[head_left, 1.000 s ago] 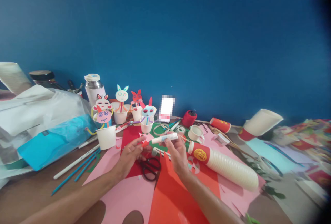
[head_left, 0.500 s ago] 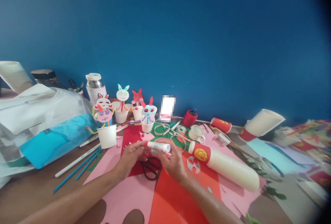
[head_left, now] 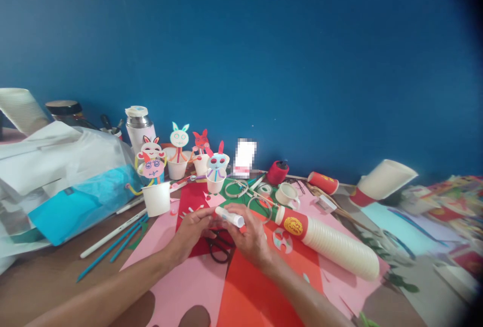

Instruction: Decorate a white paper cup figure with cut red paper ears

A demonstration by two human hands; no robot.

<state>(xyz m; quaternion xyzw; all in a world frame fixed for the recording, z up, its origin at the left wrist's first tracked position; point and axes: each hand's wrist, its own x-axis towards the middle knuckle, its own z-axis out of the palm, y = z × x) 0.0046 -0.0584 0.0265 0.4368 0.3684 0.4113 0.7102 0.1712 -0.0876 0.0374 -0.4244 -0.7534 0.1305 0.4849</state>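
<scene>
My right hand [head_left: 249, 234] is closed around a white glue stick [head_left: 230, 217], its round end facing down and right. Close by on the left, my left hand [head_left: 194, 229] has its fingertips pinched together near the other end of the stick. What those fingers hold, if anything, cannot be made out; some red shows between the hands. Beneath them lie black-handled scissors [head_left: 219, 251], partly covered, on dark red paper [head_left: 196, 251] and orange paper [head_left: 260, 287].
Paper cups with animal-faced figures, one a white cup [head_left: 156, 199], stand behind and left. A long stack of cups [head_left: 339, 249] lies right. Farther back are a mug [head_left: 287, 194], a tape roll [head_left: 265, 190] and a flask [head_left: 140, 128]. Blue sticks [head_left: 109, 251] lie left.
The glue stick has tilted, its round end dropping slightly down and left as my right hand turned. My left hand stays nearly in place.
</scene>
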